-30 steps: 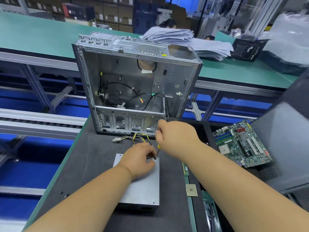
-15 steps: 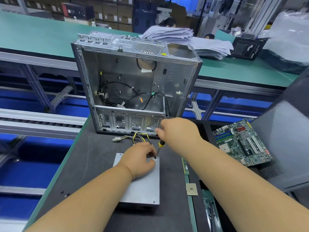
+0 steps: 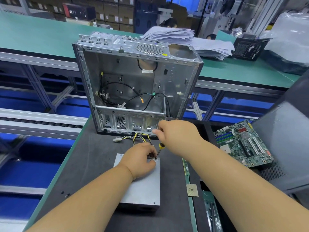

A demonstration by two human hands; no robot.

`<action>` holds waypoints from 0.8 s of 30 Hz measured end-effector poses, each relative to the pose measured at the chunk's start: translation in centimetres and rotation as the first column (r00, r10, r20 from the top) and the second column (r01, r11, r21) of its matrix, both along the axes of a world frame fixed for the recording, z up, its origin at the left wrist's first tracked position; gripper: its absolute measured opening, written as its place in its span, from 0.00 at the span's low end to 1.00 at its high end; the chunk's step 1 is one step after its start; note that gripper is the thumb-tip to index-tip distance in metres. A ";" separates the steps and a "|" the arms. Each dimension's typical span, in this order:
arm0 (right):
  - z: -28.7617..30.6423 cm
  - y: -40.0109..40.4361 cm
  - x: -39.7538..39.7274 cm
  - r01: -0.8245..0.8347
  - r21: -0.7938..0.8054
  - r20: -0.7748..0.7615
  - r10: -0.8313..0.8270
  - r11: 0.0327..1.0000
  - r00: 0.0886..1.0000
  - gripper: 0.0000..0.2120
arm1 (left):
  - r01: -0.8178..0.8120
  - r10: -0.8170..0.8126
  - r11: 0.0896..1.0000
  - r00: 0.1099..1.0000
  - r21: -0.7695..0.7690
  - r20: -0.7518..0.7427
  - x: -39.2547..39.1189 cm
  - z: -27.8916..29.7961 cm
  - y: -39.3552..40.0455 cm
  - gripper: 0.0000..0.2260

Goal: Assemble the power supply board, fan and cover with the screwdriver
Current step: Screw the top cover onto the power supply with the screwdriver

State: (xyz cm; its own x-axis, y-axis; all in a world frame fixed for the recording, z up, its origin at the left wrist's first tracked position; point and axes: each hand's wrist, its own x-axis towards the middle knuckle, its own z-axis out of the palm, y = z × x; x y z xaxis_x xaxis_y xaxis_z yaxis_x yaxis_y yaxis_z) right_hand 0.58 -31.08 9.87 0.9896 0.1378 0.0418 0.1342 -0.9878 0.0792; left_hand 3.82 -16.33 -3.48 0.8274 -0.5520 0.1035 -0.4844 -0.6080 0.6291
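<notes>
the grey power supply box [image 3: 142, 185] lies flat on the dark mat [image 3: 80, 173], just in front of the open metal case [image 3: 133, 81]. the step in hand looks like driving a screw into the far right corner of the box's lid. the right hand [image 3: 177, 136] holds the screwdriver [image 3: 159, 149] near its top, tip down on that corner. the left hand [image 3: 139, 159] rests on the box with its fingers pinched close round the tip, it seems to steady a small screw. next the tool likely needs to stay straight up and turn while pressing down. the box's yellow and black wires [image 3: 138, 137] lie just behind the box, close to the tool. a green board [image 3: 242, 144] lies well to the right of the box, and a small chip [image 3: 192, 190] sits just beside it.
</notes>
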 end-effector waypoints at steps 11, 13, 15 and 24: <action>0.6 0.2 0.3 -0.036 0.042 -0.034 0.037 0.998 0.999 0.10 | -0.004 0.004 1.000 1.000 -0.010 0.008 0.0 0.0 0.1 0.12; 0.3 0.3 0.2 -0.005 -0.016 0.001 0.005 1.000 1.000 0.12 | -0.001 0.001 1.000 1.000 -0.007 0.008 0.0 -0.1 0.1 0.11; 0.0 0.4 0.0 0.021 0.009 0.017 -0.022 1.000 1.000 0.10 | 0.004 -0.004 1.000 1.000 -0.010 0.010 0.0 -0.1 0.1 0.10; 1.6 -0.1 -0.3 -0.080 0.159 -0.104 0.097 0.984 0.990 0.10 | 0.009 -0.009 1.000 1.000 -0.001 0.003 -0.1 0.1 0.1 0.10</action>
State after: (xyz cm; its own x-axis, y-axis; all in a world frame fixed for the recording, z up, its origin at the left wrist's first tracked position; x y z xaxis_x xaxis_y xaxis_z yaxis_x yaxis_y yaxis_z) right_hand 0.28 -31.20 11.50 0.9735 0.2254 -0.0399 0.2209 -0.9708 -0.0935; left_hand 3.75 -16.27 -3.42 0.8218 -0.5596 0.1069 -0.4922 -0.6030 0.6278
